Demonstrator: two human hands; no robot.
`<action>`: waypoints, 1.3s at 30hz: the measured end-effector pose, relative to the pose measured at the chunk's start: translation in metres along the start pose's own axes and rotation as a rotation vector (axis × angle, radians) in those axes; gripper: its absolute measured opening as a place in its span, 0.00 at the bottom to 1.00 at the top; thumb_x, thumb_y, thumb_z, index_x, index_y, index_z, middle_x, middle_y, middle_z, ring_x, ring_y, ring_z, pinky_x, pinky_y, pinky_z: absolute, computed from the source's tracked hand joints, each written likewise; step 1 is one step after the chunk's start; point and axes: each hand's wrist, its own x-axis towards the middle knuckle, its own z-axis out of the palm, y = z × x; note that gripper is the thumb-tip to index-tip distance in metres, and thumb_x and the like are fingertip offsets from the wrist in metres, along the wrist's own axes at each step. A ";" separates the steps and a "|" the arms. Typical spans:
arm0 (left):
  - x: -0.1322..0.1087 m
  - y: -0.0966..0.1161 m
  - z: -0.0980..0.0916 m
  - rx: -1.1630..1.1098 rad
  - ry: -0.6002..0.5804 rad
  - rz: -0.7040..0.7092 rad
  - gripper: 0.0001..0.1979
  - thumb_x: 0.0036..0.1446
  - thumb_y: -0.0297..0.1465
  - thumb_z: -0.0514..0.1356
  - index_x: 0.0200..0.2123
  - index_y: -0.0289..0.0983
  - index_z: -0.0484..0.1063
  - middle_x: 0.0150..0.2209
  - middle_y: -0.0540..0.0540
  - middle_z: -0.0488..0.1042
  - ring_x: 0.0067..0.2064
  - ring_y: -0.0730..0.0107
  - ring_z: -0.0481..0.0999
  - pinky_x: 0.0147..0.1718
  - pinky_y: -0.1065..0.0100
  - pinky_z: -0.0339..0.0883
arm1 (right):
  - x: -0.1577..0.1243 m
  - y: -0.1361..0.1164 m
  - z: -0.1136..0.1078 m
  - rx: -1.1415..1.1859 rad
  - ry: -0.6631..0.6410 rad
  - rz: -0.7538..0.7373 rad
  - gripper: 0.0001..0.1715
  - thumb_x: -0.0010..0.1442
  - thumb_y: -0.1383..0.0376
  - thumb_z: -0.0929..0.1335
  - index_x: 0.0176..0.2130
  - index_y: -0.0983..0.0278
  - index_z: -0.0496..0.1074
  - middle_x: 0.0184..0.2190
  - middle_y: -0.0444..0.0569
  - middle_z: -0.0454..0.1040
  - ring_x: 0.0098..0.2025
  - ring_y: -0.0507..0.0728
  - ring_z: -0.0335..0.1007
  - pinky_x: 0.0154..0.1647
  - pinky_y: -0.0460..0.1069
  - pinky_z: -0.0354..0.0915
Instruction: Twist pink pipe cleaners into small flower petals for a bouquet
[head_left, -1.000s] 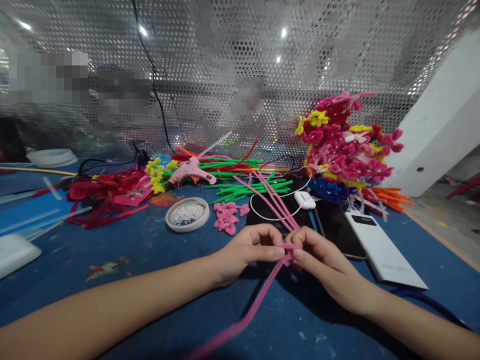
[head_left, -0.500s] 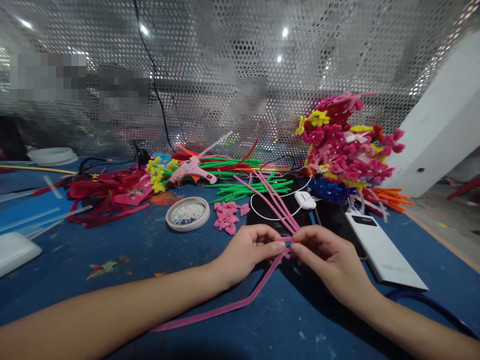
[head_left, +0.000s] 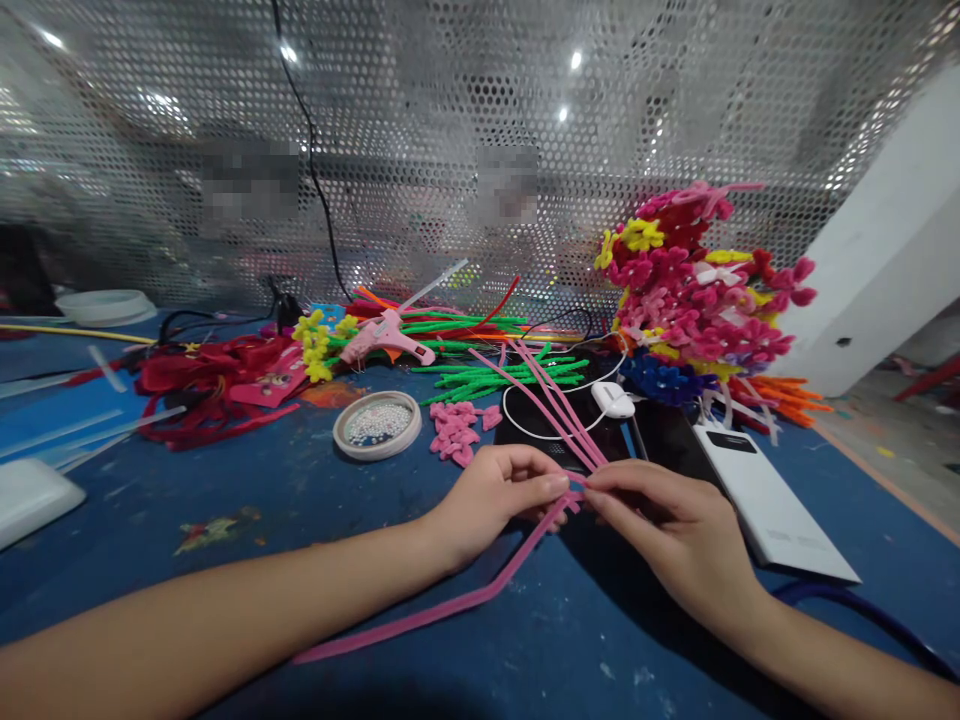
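Observation:
Several pink pipe cleaners (head_left: pixel 551 400) meet between my two hands, their straight ends fanning away from me. One long pink end bends back toward me and trails to the lower left over the table. My left hand (head_left: pixel 517 495) pinches the pipe cleaners between thumb and forefinger. From the other side, my right hand (head_left: pixel 652 510) pinches them too, its fingertips close to the left ones. The exact crossing point is partly hidden by the fingers. Just beyond the left hand lies a heap of small pink folded pieces (head_left: pixel 454 430).
A round dish of beads (head_left: pixel 376 425), a pink glue gun (head_left: pixel 386 340) and green pipe cleaners (head_left: pixel 499 375) lie beyond my hands. Red ribbon (head_left: pixel 217 385) is at left. At right stand a bunch of fuzzy flowers (head_left: pixel 697 290), a white power bank (head_left: pixel 772 500) and a white earphone case (head_left: pixel 613 400).
My right hand has turned slightly, its fingers lower and more closed at the crossing. My left hand stays nearly in place, still pinching. The view has shifted a little.

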 end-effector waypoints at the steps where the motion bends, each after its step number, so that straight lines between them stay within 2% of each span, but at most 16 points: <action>1: 0.000 0.000 0.000 -0.014 0.006 0.001 0.11 0.46 0.34 0.66 0.28 0.32 0.71 0.22 0.49 0.74 0.23 0.75 0.72 0.25 0.73 0.66 | 0.000 0.000 -0.001 -0.028 -0.018 -0.039 0.04 0.57 0.64 0.67 0.34 0.59 0.74 0.31 0.47 0.76 0.30 0.54 0.72 0.31 0.48 0.68; 6: 0.000 0.001 0.000 0.020 0.003 0.037 0.10 0.46 0.34 0.65 0.27 0.31 0.72 0.21 0.49 0.73 0.22 0.76 0.71 0.25 0.73 0.67 | -0.001 0.001 -0.002 -0.056 -0.199 -0.166 0.08 0.61 0.68 0.63 0.38 0.59 0.72 0.34 0.49 0.74 0.36 0.55 0.70 0.37 0.48 0.66; 9: -0.002 0.002 0.001 0.092 -0.011 0.057 0.09 0.47 0.33 0.65 0.26 0.31 0.73 0.20 0.50 0.72 0.22 0.77 0.70 0.25 0.73 0.66 | 0.000 0.003 -0.002 -0.031 -0.312 -0.175 0.09 0.63 0.69 0.61 0.38 0.60 0.70 0.33 0.48 0.72 0.35 0.54 0.68 0.36 0.48 0.64; 11: -0.002 0.002 0.001 0.122 -0.014 0.061 0.09 0.47 0.32 0.65 0.26 0.31 0.73 0.20 0.50 0.72 0.22 0.77 0.70 0.25 0.74 0.66 | 0.001 0.003 -0.001 -0.033 -0.344 -0.164 0.09 0.64 0.68 0.60 0.37 0.60 0.69 0.33 0.48 0.71 0.35 0.54 0.67 0.36 0.48 0.64; 19: -0.002 0.002 0.002 0.077 0.044 0.060 0.09 0.48 0.33 0.64 0.28 0.31 0.73 0.22 0.50 0.72 0.23 0.77 0.70 0.24 0.74 0.65 | 0.003 0.005 0.002 -0.030 -0.238 -0.113 0.06 0.62 0.67 0.62 0.39 0.60 0.67 0.35 0.48 0.71 0.37 0.53 0.67 0.38 0.48 0.64; 25: -0.001 0.004 0.003 0.161 0.023 0.068 0.07 0.50 0.32 0.63 0.27 0.32 0.72 0.20 0.52 0.71 0.21 0.78 0.69 0.24 0.75 0.64 | -0.002 0.007 0.002 0.053 -0.144 0.020 0.03 0.61 0.65 0.63 0.38 0.60 0.61 0.34 0.46 0.69 0.34 0.51 0.67 0.35 0.46 0.64; 31: -0.004 0.002 0.006 0.251 -0.003 0.033 0.06 0.49 0.31 0.63 0.27 0.33 0.73 0.21 0.52 0.70 0.22 0.78 0.69 0.25 0.75 0.64 | -0.007 0.006 0.006 0.135 -0.172 0.012 0.09 0.62 0.69 0.60 0.32 0.59 0.53 0.33 0.45 0.67 0.35 0.51 0.65 0.36 0.47 0.63; 36: -0.007 -0.001 0.003 0.378 -0.065 0.034 0.07 0.51 0.33 0.61 0.28 0.33 0.73 0.23 0.51 0.71 0.23 0.78 0.69 0.25 0.75 0.64 | -0.008 0.004 0.007 0.107 -0.203 0.033 0.13 0.61 0.69 0.60 0.29 0.59 0.49 0.31 0.45 0.67 0.33 0.51 0.65 0.33 0.46 0.62; 39: -0.007 -0.002 0.002 0.404 -0.093 0.026 0.07 0.51 0.32 0.61 0.28 0.33 0.73 0.23 0.51 0.71 0.24 0.77 0.69 0.26 0.74 0.65 | -0.008 0.006 0.006 0.079 -0.216 -0.022 0.14 0.61 0.71 0.60 0.28 0.59 0.50 0.31 0.45 0.67 0.33 0.51 0.63 0.33 0.46 0.61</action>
